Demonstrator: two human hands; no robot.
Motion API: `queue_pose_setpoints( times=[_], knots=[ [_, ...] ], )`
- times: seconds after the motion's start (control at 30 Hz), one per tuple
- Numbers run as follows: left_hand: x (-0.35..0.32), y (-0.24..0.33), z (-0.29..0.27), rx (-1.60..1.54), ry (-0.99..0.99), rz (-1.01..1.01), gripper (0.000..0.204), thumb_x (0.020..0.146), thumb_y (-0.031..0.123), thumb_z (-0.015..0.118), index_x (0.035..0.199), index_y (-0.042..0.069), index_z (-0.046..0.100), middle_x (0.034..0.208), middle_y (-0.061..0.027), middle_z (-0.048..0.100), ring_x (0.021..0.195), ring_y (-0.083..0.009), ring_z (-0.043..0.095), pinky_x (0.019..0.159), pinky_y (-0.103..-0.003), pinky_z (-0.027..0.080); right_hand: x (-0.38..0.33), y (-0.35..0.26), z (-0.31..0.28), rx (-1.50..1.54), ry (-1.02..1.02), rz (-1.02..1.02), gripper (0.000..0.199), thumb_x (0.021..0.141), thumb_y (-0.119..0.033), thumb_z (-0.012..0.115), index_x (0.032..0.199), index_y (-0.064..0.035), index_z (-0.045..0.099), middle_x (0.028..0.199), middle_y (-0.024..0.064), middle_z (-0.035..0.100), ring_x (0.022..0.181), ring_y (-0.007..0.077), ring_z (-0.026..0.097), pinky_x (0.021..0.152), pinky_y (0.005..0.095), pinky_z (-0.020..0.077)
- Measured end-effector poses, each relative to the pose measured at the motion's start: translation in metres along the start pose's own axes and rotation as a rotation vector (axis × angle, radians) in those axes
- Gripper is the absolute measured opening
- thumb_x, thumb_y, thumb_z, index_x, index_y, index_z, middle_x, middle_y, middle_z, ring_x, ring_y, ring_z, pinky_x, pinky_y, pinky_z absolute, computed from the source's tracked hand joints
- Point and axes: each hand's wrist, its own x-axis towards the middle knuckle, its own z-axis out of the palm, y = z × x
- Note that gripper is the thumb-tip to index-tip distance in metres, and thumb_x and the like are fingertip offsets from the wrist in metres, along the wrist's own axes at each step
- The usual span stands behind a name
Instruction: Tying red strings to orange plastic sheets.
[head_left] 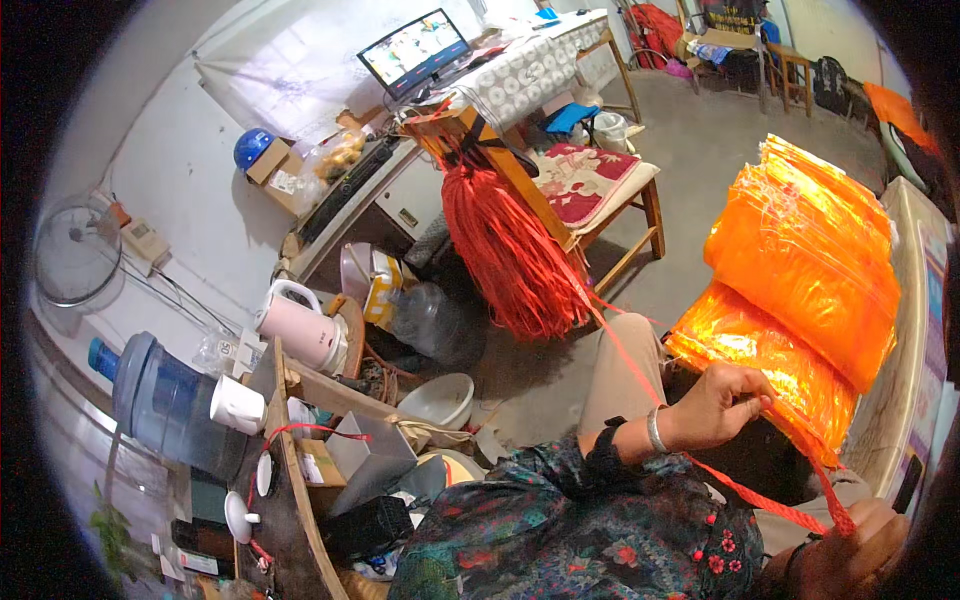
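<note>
The left hand (712,405) has its fingers pinched on the lower edge of the orange bags (800,290), a floppy, slick stack resting on the lap and the freezer (925,330); it looks light and best held by its bunched edge. The right hand (850,550), fingers closed, grips a thin red strap (640,375), soft and limp, running from the red bundle (505,250) hung on a wooden frame. A small cardboard box (283,172) with a white label sits on the shelf by the wall.
</note>
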Motion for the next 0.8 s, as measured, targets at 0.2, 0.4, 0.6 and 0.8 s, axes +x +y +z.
queue_pose_setpoints(
  times=[0.2,0.4,0.6,0.8],
  knots=[
    [-0.003,0.004,0.012,-0.039,-0.053,-0.050,0.006,0.075,0.005,0.055,0.076,-0.001,0.055,0.066,-0.0073,0.055,0.062,-0.0131,0.053,0.057,-0.025,0.042,0.007,-0.011,-0.004,0.010,-0.208,0.096,0.018,0.075,-0.011,0.054,0.093,-0.0116,0.055,0.055,0.0087,0.046,0.031,0.0127,0.032,0.029,0.0258,0.0234],
    [-0.009,-0.003,0.013,-0.039,-0.040,-0.060,0.007,0.075,0.006,0.056,0.075,-0.001,0.055,0.064,-0.0068,0.055,0.061,-0.0130,0.053,0.055,-0.025,0.041,-0.001,0.001,0.012,-0.039,0.009,-0.062,0.022,0.075,-0.005,0.054,0.096,-0.0123,0.054,0.055,0.0072,0.046,0.030,0.0126,0.032,0.029,0.0253,0.0248],
    [-0.012,-0.007,0.017,-0.072,-0.077,-0.157,0.008,0.076,0.006,0.055,0.076,-0.001,0.056,0.064,-0.0056,0.055,0.059,-0.0113,0.052,0.054,-0.025,0.041,-0.001,-0.007,0.021,-0.055,0.097,-0.048,0.021,0.078,-0.007,0.053,0.097,-0.0143,0.054,0.054,0.0067,0.045,0.030,0.0117,0.028,0.030,0.0242,0.0203],
    [-0.017,-0.005,0.014,-0.097,-0.096,-0.212,0.009,0.077,0.007,0.054,0.077,-0.002,0.056,0.063,-0.0052,0.054,0.057,-0.0103,0.051,0.053,-0.024,0.041,0.002,-0.011,0.024,-0.023,0.043,0.054,0.016,0.081,-0.012,0.049,0.096,-0.0163,0.054,0.056,0.0050,0.043,0.032,0.0120,0.027,0.032,0.0252,0.0197]
  ],
)
